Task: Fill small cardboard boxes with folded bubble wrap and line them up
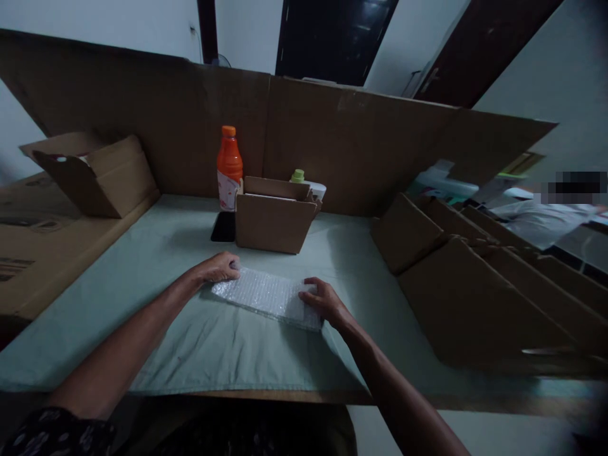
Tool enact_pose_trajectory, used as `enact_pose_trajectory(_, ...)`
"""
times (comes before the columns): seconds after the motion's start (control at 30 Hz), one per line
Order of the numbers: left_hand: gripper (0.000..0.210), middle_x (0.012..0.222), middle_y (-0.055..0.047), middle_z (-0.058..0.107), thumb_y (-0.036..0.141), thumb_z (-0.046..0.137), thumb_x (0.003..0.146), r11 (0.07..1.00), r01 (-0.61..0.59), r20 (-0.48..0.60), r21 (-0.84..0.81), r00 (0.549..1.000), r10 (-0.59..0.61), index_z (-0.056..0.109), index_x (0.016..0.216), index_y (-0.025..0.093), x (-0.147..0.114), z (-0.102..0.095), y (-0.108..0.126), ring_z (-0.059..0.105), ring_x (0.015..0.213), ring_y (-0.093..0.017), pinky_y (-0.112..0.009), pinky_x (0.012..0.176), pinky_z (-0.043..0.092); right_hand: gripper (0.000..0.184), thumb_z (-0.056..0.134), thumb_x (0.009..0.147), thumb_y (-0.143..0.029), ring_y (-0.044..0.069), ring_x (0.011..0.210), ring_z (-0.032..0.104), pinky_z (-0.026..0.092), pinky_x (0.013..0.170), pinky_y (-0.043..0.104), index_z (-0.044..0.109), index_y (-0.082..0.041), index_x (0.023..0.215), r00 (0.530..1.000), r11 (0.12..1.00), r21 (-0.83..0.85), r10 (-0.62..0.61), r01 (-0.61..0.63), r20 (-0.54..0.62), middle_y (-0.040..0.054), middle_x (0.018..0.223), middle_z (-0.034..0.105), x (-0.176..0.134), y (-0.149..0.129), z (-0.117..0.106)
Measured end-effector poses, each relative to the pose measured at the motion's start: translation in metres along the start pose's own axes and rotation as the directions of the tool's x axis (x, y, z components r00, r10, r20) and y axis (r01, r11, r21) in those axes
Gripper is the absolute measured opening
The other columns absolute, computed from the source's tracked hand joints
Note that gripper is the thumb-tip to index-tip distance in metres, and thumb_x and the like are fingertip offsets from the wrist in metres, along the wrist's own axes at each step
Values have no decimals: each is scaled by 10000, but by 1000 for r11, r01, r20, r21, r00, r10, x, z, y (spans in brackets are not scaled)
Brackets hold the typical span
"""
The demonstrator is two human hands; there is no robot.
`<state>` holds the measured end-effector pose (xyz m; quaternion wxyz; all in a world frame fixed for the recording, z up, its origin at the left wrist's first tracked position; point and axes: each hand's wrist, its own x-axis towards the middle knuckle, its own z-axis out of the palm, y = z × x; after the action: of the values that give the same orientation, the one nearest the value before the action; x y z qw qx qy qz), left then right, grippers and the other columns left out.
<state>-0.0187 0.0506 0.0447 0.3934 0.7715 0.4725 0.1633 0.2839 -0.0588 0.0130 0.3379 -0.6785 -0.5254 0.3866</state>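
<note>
A flat piece of clear bubble wrap (268, 294) lies low over the pale green cloth (190, 342), slanting down to the right. My left hand (220, 268) is closed on its left end, fingers curled over the edge. At the right end, my right hand (324, 297) grips it with the thumb and fingers bent around the sheet. Whether anything is wrapped inside cannot be made out. Just beyond the bubble wrap stands an open cardboard box (273, 221), with a black phone-like slab (223, 227) flat on the cloth at its left side.
An orange bottle (229, 166) and a green-capped bottle (297, 177) stand behind the box. Another carton (107, 177) sits at the left. Several cardboard compartments (470, 297) line the right side. A tall cardboard panel (361, 139) closes the back. A blurred person (541, 218) is at far right.
</note>
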Motion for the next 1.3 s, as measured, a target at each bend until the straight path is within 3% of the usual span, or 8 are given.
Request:
enact_pose_trajectory(0.17,32,583,21,569,205,611,572,990,-6,-74,139,997,16,611,594,182,1,1,0,548,597,-164,-242,555,386,417,715,636,-300,101,535,449,309,478,207,638,-148,1016,1000,998,62,13,-13,-4,-59,612,532,-4,-3,3)
enact_pose_trajectory(0.33,528,1263,-139,617,202,619,683,961,-38,-287,273,951,119,619,1209,165,-30,19,18,538,1222,-314,-432,1056,408,459,715,630,-360,111,548,485,351,500,220,624,-148,1027,997,976,212,28,-41,67,-40,648,573,-28,-11,10)
enact_pose_trajectory(0.57,874,1605,-140,340,236,718,689,815,-526,135,242,850,509,381,1496,232,-129,105,41,259,1502,-328,-538,1215,248,580,730,653,-474,161,658,579,449,588,265,578,-181,1129,981,911,392,59,-129,185,11,776,643,-89,-13,27)
enact_pose_trajectory(0.67,821,1552,-124,439,146,648,705,852,-476,65,217,878,474,401,1484,231,-144,127,37,341,1468,-305,-551,1208,271,651,773,643,-521,172,692,599,482,584,274,569,-199,1171,972,866,468,78,-175,221,32,870,654,-109,-17,32)
enact_pose_trajectory(0.83,487,1189,-81,727,46,478,768,902,-425,-258,74,865,429,671,1183,212,-147,135,33,642,1151,-228,-443,1055,471,721,698,785,-603,229,823,666,538,659,326,500,-197,1347,946,850,495,13,-181,323,72,895,692,-126,-18,18)
enact_pose_trajectory(0.93,293,1025,-85,763,169,514,848,951,-281,-377,-128,901,216,716,1060,187,-151,134,38,700,962,-212,-341,865,558,592,643,857,-566,264,1011,663,529,798,370,545,-196,1309,965,913,406,-80,-29,249,136,1062,716,-126,-12,5)
enact_pose_trajectory(1.1,289,952,-72,769,316,531,856,943,-81,-363,-322,931,-44,732,1015,182,-154,132,46,708,845,-198,-248,668,546,658,756,772,-441,275,1172,583,491,901,385,520,-246,1355,936,950,131,-303,283,177,126,1350,612,-106,-5,19)
enact_pose_trajectory(1.3,397,1030,-89,760,373,568,843,947,23,-434,-322,885,-169,671,1172,175,-151,130,37,705,942,-234,-320,835,567,494,640,818,-477,166,663,543,449,618,279,622,-179,1212,925,948,97,-317,303,210,10,757,623,-65,-7,63)
